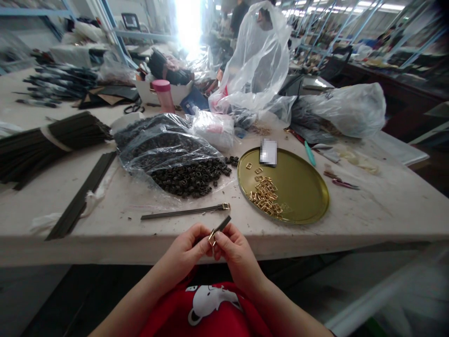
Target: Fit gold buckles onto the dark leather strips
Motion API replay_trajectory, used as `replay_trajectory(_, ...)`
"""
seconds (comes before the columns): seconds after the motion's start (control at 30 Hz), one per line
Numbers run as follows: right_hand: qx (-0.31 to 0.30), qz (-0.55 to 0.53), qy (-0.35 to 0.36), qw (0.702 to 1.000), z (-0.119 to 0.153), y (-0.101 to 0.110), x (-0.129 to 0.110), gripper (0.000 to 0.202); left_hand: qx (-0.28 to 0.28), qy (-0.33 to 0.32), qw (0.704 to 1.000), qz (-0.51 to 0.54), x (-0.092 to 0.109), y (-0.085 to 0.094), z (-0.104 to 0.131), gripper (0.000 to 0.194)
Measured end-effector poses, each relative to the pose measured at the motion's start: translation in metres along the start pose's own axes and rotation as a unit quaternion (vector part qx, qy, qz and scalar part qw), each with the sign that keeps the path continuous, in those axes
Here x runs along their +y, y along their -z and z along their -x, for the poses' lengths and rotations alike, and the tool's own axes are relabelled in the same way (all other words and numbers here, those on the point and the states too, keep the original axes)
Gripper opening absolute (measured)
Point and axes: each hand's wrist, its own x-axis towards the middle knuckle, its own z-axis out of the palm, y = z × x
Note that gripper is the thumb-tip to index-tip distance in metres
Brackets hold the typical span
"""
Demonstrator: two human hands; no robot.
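Note:
Close to the table's front edge, my two hands meet around a gold buckle [212,238] and a dark strap [223,223]. My left hand [197,241] pinches the buckle from its left side. The fingers of my right hand [231,241] are closed on the strap, whose end sticks up past them. Just beyond my hands lies a finished-looking dark strap [182,213] with a gold buckle [226,206] at its right end. To the right, a round gold tray [305,192] carries a heap of loose gold buckles [264,196].
A clear plastic bag [164,140] spills small dark loops [191,178] onto the table. Bundled dark strips [52,140] and a loose stack [84,196] lie left. A pink-lidded bottle [163,96], scissors [133,107] and a teal-handled tool [309,153] are farther back.

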Motion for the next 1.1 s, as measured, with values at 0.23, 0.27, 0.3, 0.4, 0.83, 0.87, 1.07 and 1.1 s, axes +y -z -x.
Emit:
replay_trajectory(0.23, 0.075, 0.193, 0.151, 0.967, 0.006, 0.009, -0.004, 0.011, 0.055, 0.025, 0.998, -0.005, 0.001, -0.004, 0.004, 0.02)
replay_trajectory(0.27, 0.067, 0.245, 0.195, 0.947, 0.008, 0.012, -0.005, 0.008, 0.06, 0.027, 0.998, -0.003, 0.001, -0.005, 0.005, 0.02)
replay_trajectory(0.3, 0.044, 0.293, 0.238, 0.925, 0.011, 0.015, -0.006, 0.006, 0.062, 0.029, 0.998, 0.001, 0.001, -0.006, 0.006, 0.02)
replay_trajectory(0.4, -0.058, 0.368, 0.316, 0.872, 0.016, 0.02, -0.012, 0.015, 0.061, 0.04, 0.997, 0.016, 0.002, -0.008, 0.009, 0.021)
replay_trajectory(0.83, -0.178, 0.252, 0.019, 0.951, -0.007, 0.024, -0.034, 0.02, 0.089, 0.06, 0.99, -0.089, 0.002, -0.007, 0.011, 0.02)
replay_trajectory(0.87, -0.176, 0.272, 0.018, 0.946, -0.007, 0.025, -0.034, 0.018, 0.095, 0.058, 0.988, -0.107, 0.001, -0.007, 0.01, 0.019)
replay_trajectory(1.07, -0.165, 0.343, 0.001, 0.925, -0.012, 0.029, -0.033, 0.014, 0.104, 0.056, 0.976, -0.184, -0.004, -0.01, 0.005, 0.016)
replay_trajectory(1.1, -0.158, 0.335, -0.005, 0.929, -0.013, 0.03, -0.033, 0.014, 0.102, 0.056, 0.975, -0.187, -0.005, -0.011, 0.004, 0.016)
